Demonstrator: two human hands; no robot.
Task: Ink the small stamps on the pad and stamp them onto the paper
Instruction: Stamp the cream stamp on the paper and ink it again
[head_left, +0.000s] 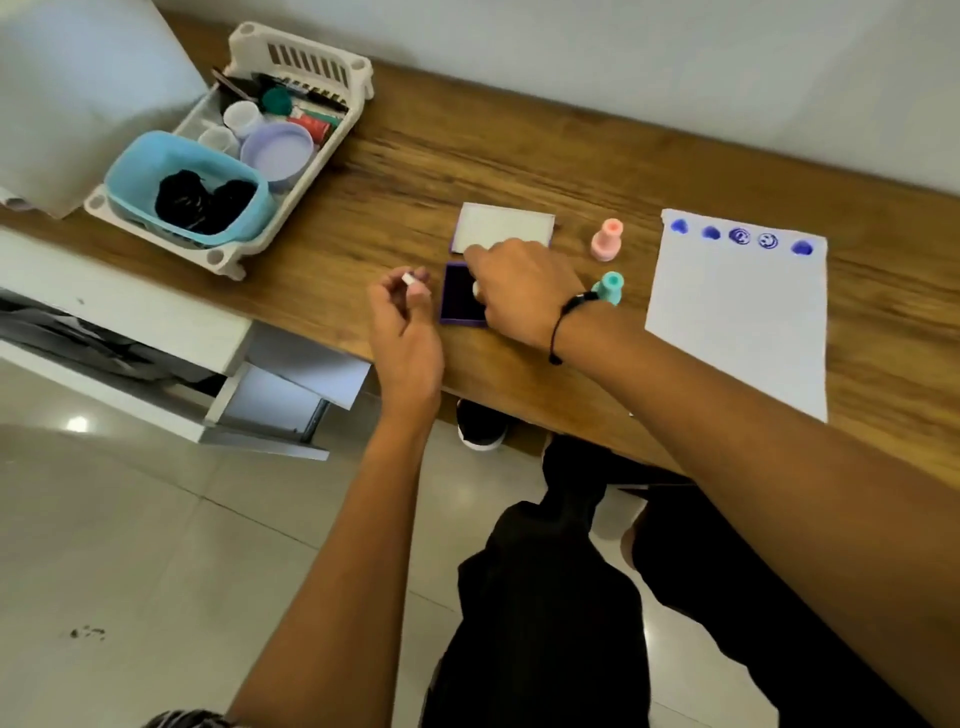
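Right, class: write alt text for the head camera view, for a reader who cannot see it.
The right hand presses a small stamp onto a purple ink pad on a wooden desk; the left hand pinches a small white piece. Right: pink stamp, green stamp, paper with five blue prints.

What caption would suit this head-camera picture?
Right hand presses a small stamp onto the ink pad; five blue prints mark the paper.

Ink pad (458, 293) lies left of two stamps (608, 236), paper (737, 322) rightmost
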